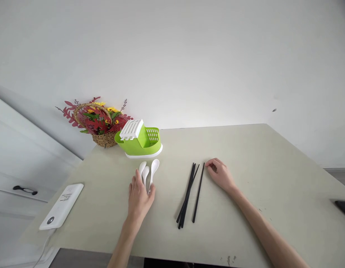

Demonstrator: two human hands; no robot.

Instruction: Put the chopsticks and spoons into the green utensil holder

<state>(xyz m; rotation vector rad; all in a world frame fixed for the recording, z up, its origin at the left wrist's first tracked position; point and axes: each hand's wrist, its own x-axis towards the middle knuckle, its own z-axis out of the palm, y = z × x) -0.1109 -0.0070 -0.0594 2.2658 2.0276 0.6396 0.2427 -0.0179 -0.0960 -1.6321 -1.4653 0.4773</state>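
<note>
White soup spoons (145, 172) lay within left hand (139, 197), fingers loosely spread, needing even squeeze; right hand (222, 176) curled narrow beside black chopstick (198, 192).

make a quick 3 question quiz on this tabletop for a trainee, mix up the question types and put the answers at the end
1. Count: how many white spoons lie by the left grip?
2. True or false: all the black chopsticks lie together in one crossed cluster.
3. Fill in the blank: in the picture, just left of the green caddy stands a wicker basket filled with ____.

Key:
1. Three.
2. False; a lone chopstick lies apart, its far end close to the right grip.
3. Red leaves and yellow flowers.
</note>
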